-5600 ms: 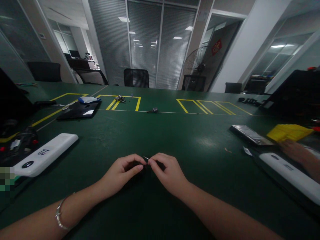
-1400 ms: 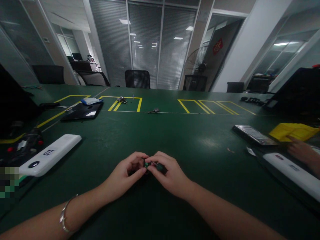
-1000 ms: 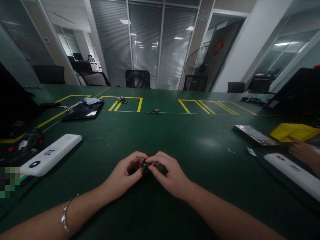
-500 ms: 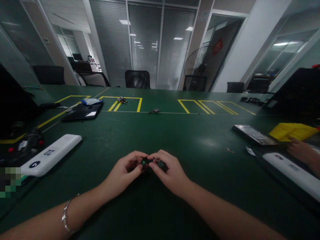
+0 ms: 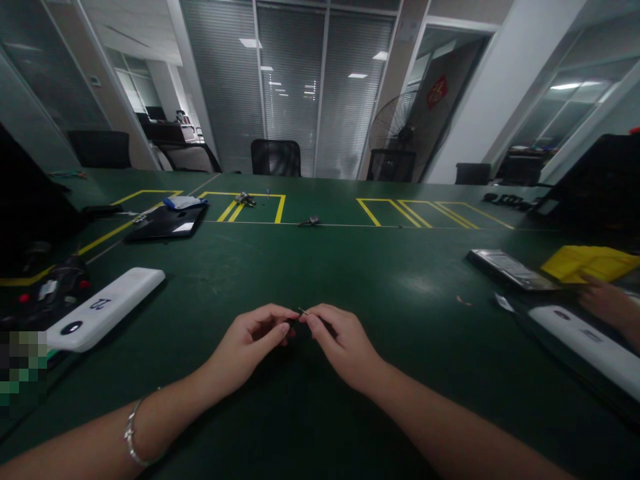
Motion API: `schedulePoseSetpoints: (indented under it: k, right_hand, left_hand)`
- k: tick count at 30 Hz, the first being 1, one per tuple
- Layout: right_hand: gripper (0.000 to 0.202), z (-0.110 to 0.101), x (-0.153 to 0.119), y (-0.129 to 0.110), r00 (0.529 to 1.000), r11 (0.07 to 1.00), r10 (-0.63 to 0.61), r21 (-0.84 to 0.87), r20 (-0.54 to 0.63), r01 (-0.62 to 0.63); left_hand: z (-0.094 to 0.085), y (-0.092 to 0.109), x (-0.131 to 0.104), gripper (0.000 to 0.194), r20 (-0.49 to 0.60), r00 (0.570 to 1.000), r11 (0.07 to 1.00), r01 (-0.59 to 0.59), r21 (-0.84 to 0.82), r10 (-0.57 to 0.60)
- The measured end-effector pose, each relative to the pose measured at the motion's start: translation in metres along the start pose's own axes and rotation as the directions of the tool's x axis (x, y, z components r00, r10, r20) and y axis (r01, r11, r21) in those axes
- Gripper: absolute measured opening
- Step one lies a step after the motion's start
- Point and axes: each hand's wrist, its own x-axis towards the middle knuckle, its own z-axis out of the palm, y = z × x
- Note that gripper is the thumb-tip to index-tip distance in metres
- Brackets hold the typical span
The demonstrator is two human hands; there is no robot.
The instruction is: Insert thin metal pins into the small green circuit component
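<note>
Above the near middle of the green table [image 5: 320, 267], my left hand [image 5: 257, 337] pinches a small dark piece [image 5: 292, 323] between thumb and fingers. Most of that piece is hidden by the fingertips. Close beside it, my right hand [image 5: 343, 343] is closed with thumb and forefinger around a thin piece with a metallic tip [image 5: 303, 311], which points toward the left fingertips. The two hands nearly meet. What kind of things these are is too small to tell.
White numbered power-bank-like blocks lie at left [image 5: 113, 308] and right [image 5: 590, 343]. A black tablet-like slab [image 5: 165, 223] and small metal parts [image 5: 245, 199] lie farther off. At right, another person's hand [image 5: 610, 303] is by a yellow object [image 5: 585, 262] and a metal-topped box [image 5: 510, 269].
My right fingers have shifted their grip, and the thin metallic tip now shows between the hands. The dark piece in my left hand is turned and more covered by the fingers.
</note>
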Motion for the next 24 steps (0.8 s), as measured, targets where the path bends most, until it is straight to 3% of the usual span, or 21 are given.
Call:
schedulePoseSetpoints:
  k: [6,15,20,24]
  right_hand:
    - [0.024,0.0009,0.0008,0.0012,1.000,0.996,0.003,-0.086,-0.003,-0.004]
    - [0.022,0.0024,0.0002,0.0039,0.999,0.967,0.006,-0.255,0.048,0.007]
    - [0.024,0.0003,0.0007,0.0015,0.997,0.965,0.023,-0.262,0.080,-0.002]
    - [0.024,-0.0010,0.0011,0.0012,0.994,0.968,0.011,-0.250,0.109,0.016]
  left_hand:
    - [0.0001,-0.0024,0.0033,0.026,-0.033,0.999,1.000,0.014,0.019,-0.013]
    - [-0.0024,-0.0038,0.0030,0.030,-0.019,0.998,0.992,-0.064,0.110,0.066]
    - [-0.0025,-0.0073,0.0042,0.020,-0.112,0.993,1.000,-0.018,0.020,0.020]
    - [-0.0021,-0.0063,0.0047,0.019,-0.100,0.995,0.998,-0.021,0.067,0.027]
